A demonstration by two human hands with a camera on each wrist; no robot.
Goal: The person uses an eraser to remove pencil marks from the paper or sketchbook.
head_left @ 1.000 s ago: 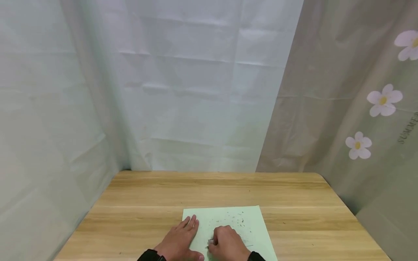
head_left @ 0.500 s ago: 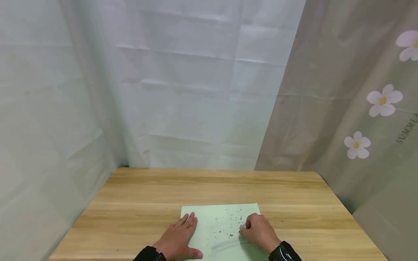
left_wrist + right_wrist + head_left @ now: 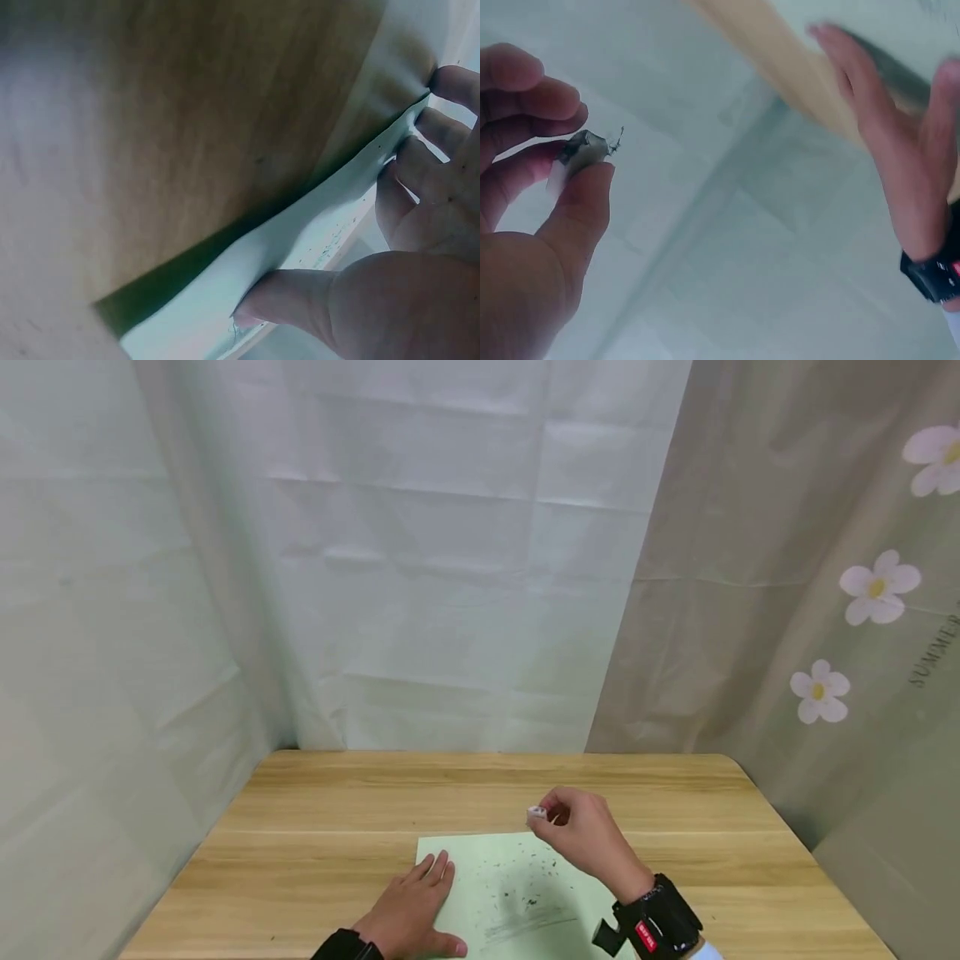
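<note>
A pale green sheet of paper (image 3: pixel 517 893) lies flat on the light wooden table (image 3: pixel 337 810), low in the middle of the head view. The left hand (image 3: pixel 408 914) rests on the sheet's left edge with its fingers straight and spread, pinning the paper down; the left wrist view shows the thumb and fingertips pressed on the sheet's border. The right hand (image 3: pixel 588 835) is lifted clear of the paper, above its upper right corner, and pinches a small whitish eraser (image 3: pixel 536 813) between thumb and fingertips. In the right wrist view, the eraser's (image 3: pixel 581 150) working end looks grey and carries a shred of rubbings, though that picture is blurred and the detail is uncertain.

Judging by how things lie, the rubbing seems partly done. Dark eraser crumbs (image 3: pixel 536 872) are scattered across the middle and upper part of the sheet, and a faint grey pencil smear (image 3: pixel 525 925) runs aslant near the sheet's lower edge, just right of the left hand. That smear reads as a mark not fully cleared, so some erasing appears left, and the crumbs have not been brushed off. The rest of the sheet shows no writing that can be made out from here.

A black wrist strap with a red label (image 3: pixel 654 920) sits on the right wrist at the lower right of the frame.
</note>
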